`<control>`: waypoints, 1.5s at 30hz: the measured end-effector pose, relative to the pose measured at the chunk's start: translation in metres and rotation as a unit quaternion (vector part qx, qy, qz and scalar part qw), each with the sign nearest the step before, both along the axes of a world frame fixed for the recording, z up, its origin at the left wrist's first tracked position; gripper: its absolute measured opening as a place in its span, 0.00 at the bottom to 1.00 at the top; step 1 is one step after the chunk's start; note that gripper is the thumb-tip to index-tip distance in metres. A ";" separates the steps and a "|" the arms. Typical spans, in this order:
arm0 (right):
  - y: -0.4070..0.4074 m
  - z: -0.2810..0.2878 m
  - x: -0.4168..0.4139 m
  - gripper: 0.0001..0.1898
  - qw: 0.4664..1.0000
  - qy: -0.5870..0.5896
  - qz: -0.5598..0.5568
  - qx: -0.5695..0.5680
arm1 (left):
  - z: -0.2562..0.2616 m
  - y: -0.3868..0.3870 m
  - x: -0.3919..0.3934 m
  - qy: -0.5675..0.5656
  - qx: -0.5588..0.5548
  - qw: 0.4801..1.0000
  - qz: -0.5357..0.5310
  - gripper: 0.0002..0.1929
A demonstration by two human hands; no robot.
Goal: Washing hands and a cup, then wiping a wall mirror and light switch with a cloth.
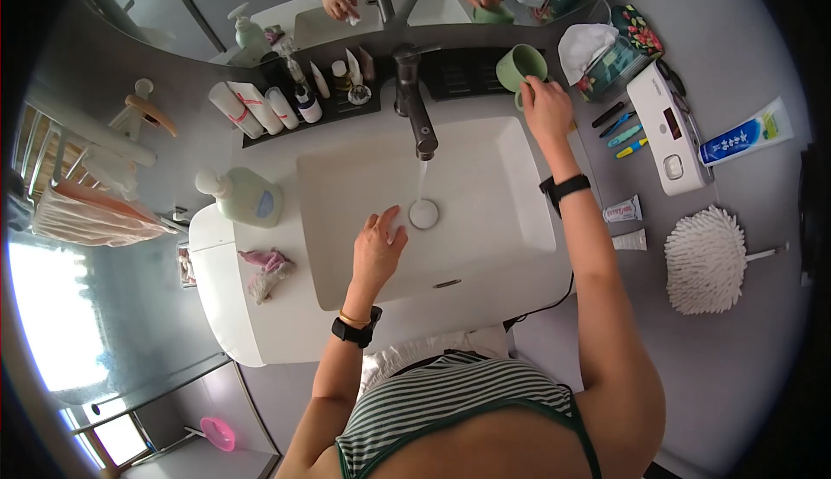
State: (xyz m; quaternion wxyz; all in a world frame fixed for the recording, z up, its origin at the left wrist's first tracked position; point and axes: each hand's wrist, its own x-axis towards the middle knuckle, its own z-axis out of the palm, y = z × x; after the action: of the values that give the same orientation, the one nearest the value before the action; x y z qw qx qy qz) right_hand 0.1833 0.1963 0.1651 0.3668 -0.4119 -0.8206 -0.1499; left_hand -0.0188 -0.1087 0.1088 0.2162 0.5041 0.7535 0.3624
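My right hand (548,109) grips the handle side of a light green cup (523,67), which stands tilted at the back right corner of the washbasin. My left hand (378,248) hangs over the white basin (480,180) with its fingers curled. Something small and whitish shows at its fingertips, also in the mirror; what it is cannot be made out. A thin stream of water runs from the dark grey faucet (415,102) onto the round white drain plug (424,214).
Bottles and tubes (272,106) line a black rack at back left. Left of the basin are a pump bottle (253,196) and a crumpled pink cloth (266,271). On the right are a tissue box (613,67), toothbrushes (626,135), a white wall-mounted holder (669,128), toothpaste (746,135) and a fluffy hand towel (706,261).
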 end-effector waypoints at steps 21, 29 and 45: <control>0.030 -0.063 0.083 0.18 0.949 -0.049 -0.218 -0.223 | 0.005 -0.017 -0.017 -0.008 -0.041 0.999 0.034 0.18; 0.062 -0.107 0.107 0.15 0.935 -0.103 -0.234 -0.247 | -0.006 -0.010 -0.013 0.027 -0.047 0.999 0.006 0.17; 0.068 -0.043 0.051 0.14 0.976 0.038 -0.123 -0.174 | -0.016 -0.008 -0.017 0.033 -0.059 0.998 0.021 0.17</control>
State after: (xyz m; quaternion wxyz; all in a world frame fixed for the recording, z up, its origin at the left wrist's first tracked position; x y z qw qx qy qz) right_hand 0.2341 0.2648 0.1216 0.2990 -0.5724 -0.7628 -0.0333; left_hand -0.0361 -0.1171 0.0931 0.2128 0.4863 0.7906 0.3054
